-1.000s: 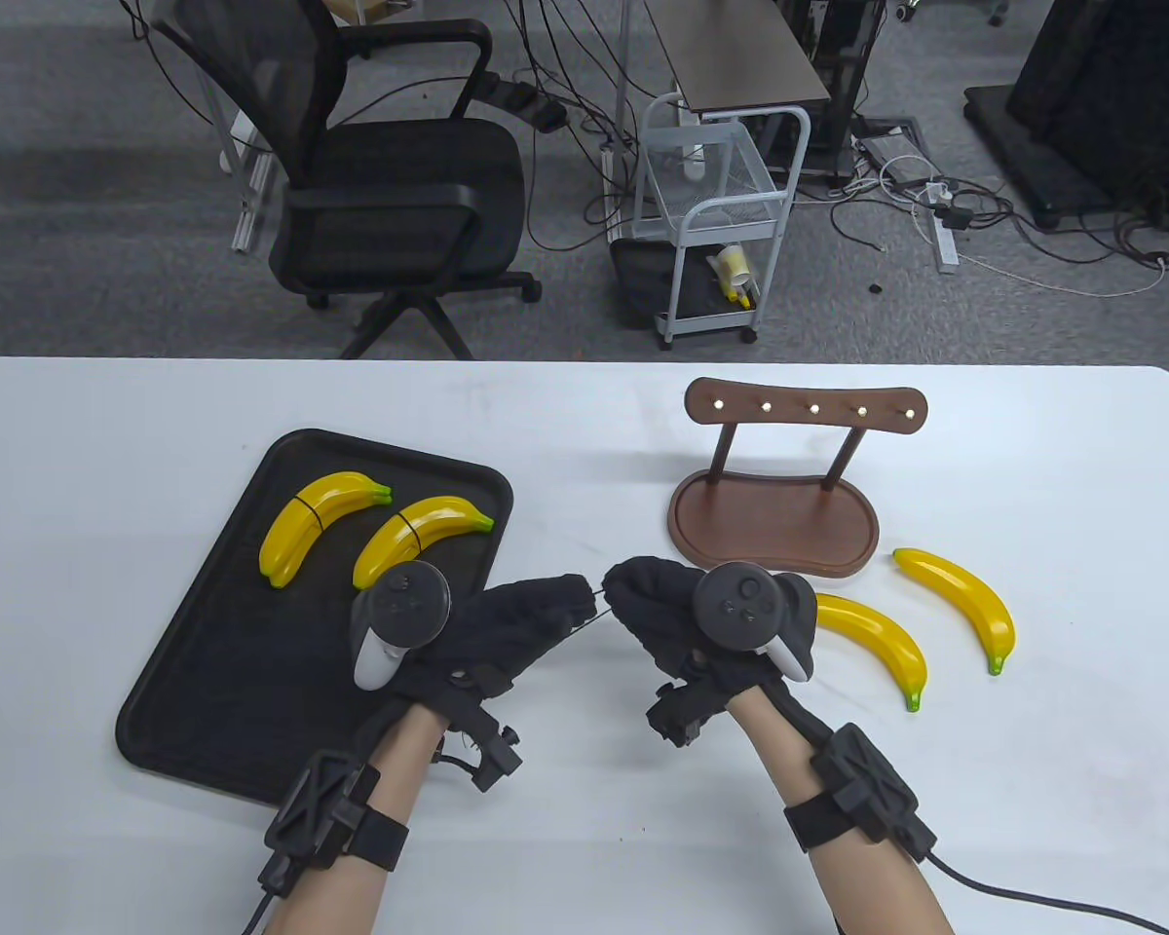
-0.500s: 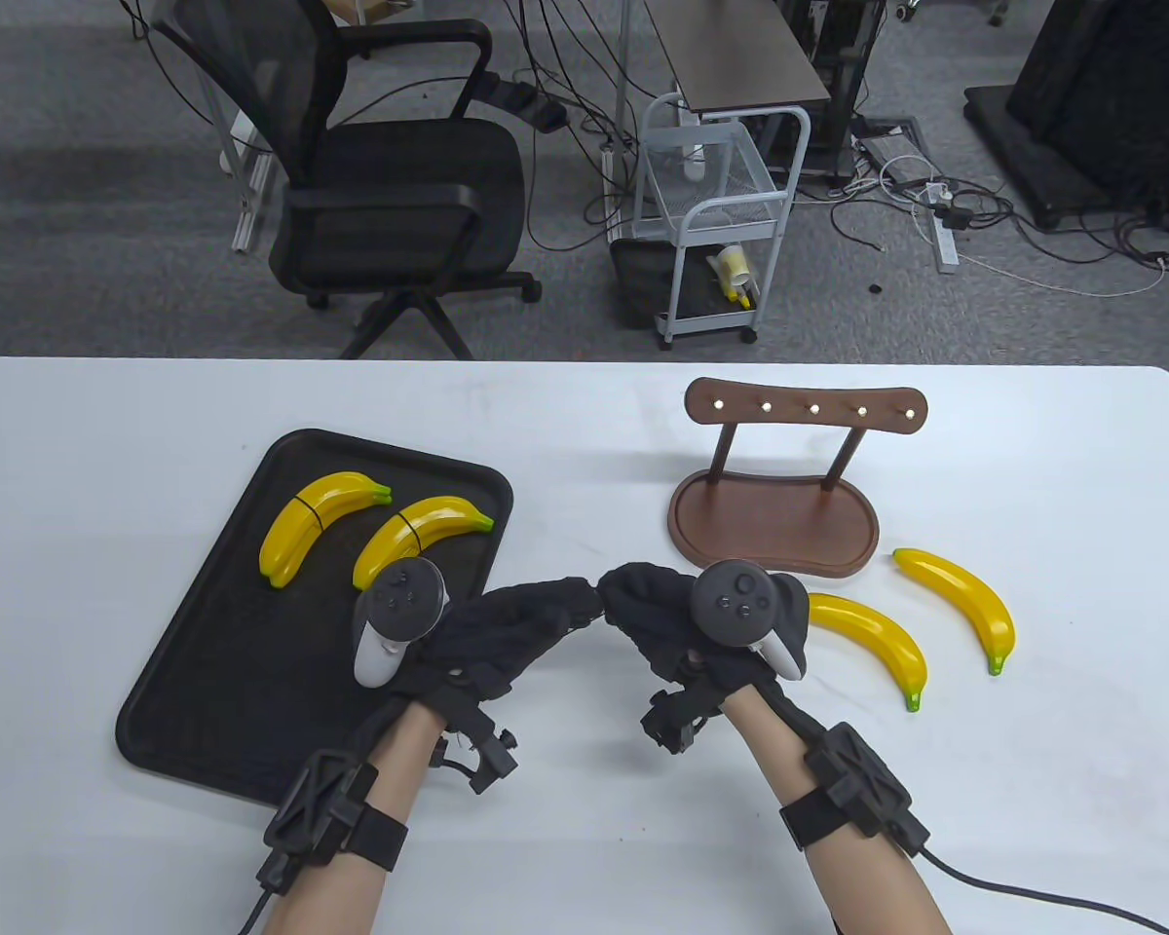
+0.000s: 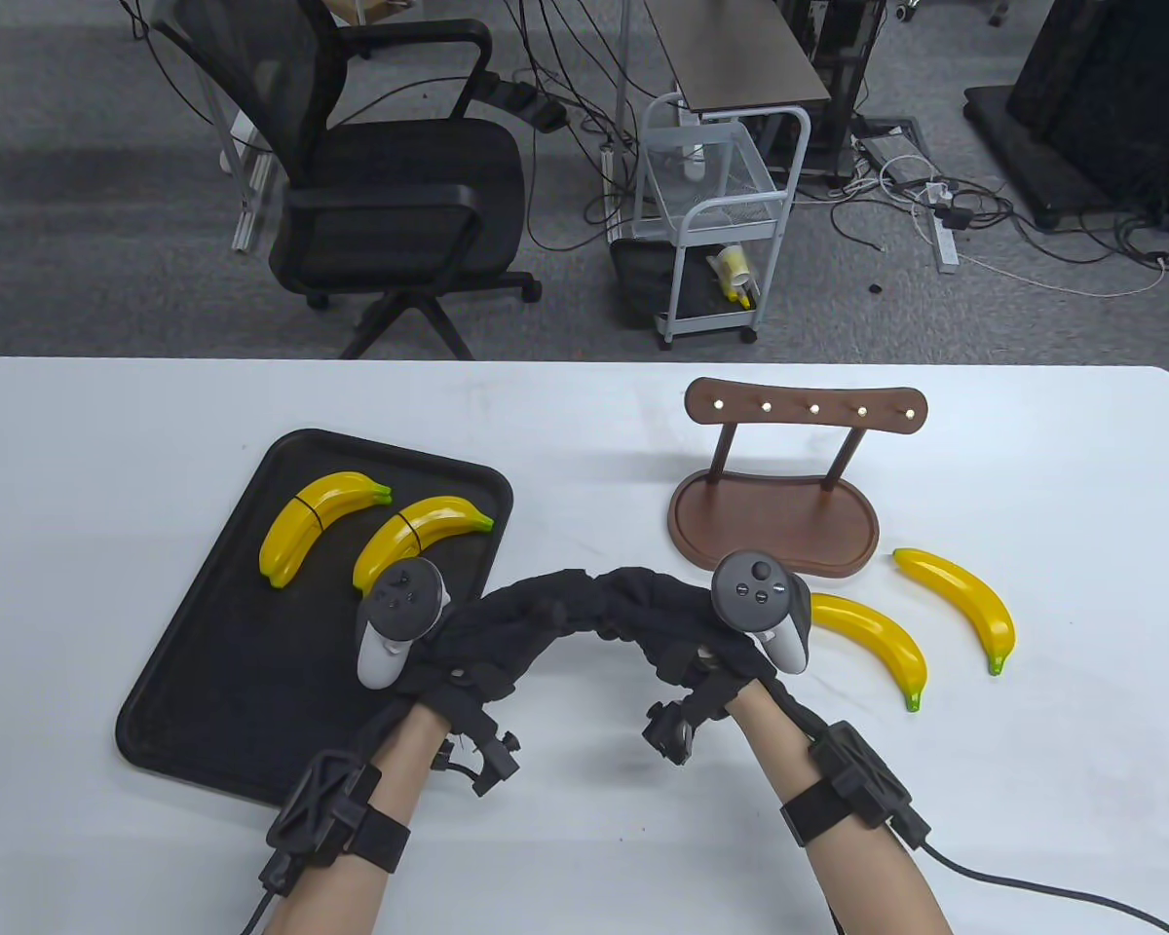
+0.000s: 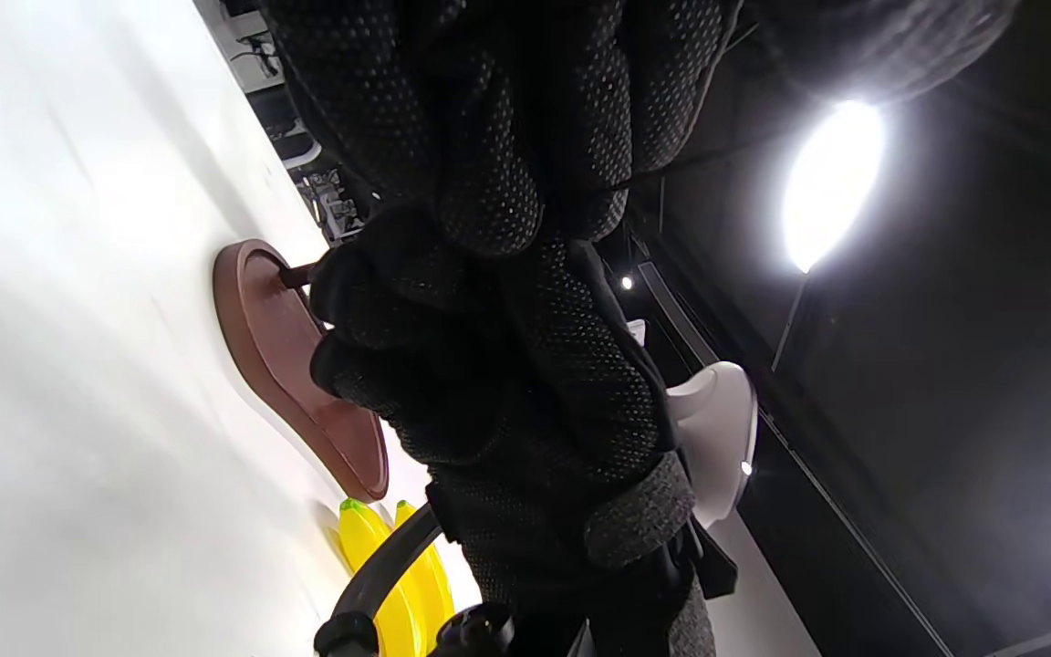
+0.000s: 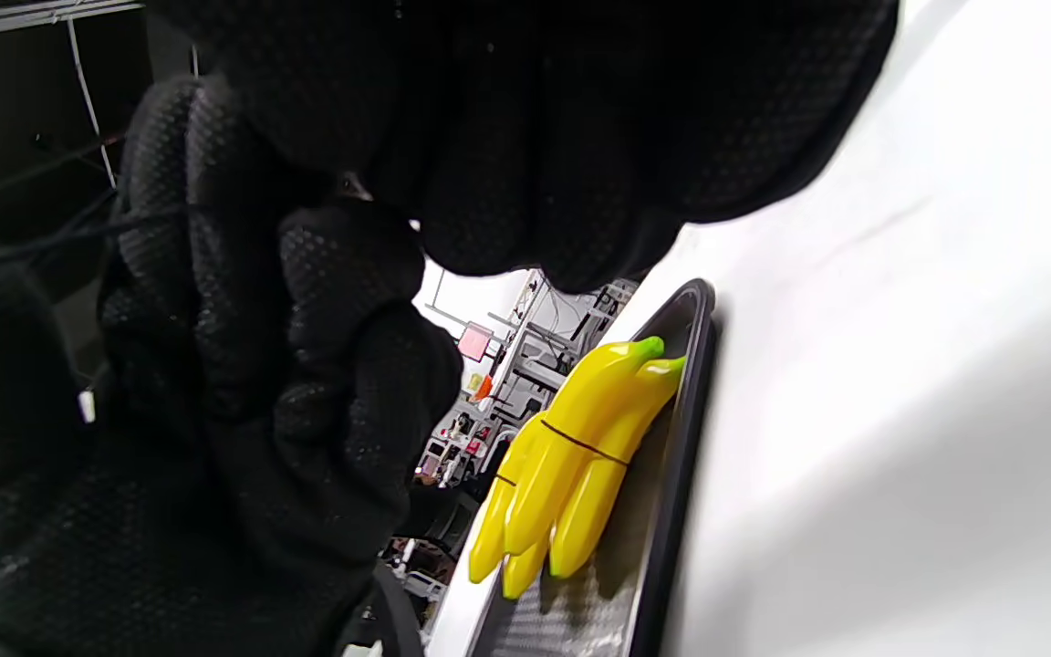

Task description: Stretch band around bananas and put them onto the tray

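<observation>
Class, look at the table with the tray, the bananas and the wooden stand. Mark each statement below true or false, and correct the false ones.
1. Two banded banana bundles lie on the black tray. True.
2. The two loose bananas lie left of the tray. False: they lie on the table to the right, near the wooden stand.
3. The left hand and right hand meet fingertip to fingertip above the table. True.
4. A banana hangs from the stand's pegs. False: nothing hangs from the pegs.
5. The right hand grips a loose banana. False: both loose bananas lie untouched beside it.
</observation>
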Demonstrator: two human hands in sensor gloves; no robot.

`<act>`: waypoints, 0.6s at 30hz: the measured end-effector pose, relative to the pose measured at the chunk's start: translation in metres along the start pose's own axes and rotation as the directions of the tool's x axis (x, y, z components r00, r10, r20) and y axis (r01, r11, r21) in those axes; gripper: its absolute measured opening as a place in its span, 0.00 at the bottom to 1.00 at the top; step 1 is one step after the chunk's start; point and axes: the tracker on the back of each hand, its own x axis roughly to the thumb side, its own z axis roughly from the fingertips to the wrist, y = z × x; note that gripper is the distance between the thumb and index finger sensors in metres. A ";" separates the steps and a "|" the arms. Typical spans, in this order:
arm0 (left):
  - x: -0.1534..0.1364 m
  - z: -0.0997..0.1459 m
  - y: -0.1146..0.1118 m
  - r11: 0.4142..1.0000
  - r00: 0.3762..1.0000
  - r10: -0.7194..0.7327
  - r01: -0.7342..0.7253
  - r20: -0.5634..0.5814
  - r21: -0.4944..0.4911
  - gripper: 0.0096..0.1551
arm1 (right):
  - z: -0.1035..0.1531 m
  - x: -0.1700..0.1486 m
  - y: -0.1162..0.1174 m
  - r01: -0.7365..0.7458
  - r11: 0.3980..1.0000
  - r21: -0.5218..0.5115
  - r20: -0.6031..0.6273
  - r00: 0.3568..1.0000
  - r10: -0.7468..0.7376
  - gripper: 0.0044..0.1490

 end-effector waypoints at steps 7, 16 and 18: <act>0.006 0.001 0.003 0.996 0.996 -0.088 0.088 -0.004 0.016 0.41 | 0.000 -0.001 -0.002 -0.019 1.000 -0.003 0.009 1.000 0.019 0.24; 0.012 0.004 0.010 0.977 0.978 -0.208 0.208 -0.013 0.055 0.43 | 0.002 0.004 -0.008 -0.144 0.990 -0.010 0.032 0.989 0.144 0.28; 0.014 0.005 0.013 0.970 0.972 -0.235 0.235 -0.015 0.066 0.42 | 0.003 0.005 -0.009 -0.182 0.983 -0.012 0.036 0.983 0.182 0.29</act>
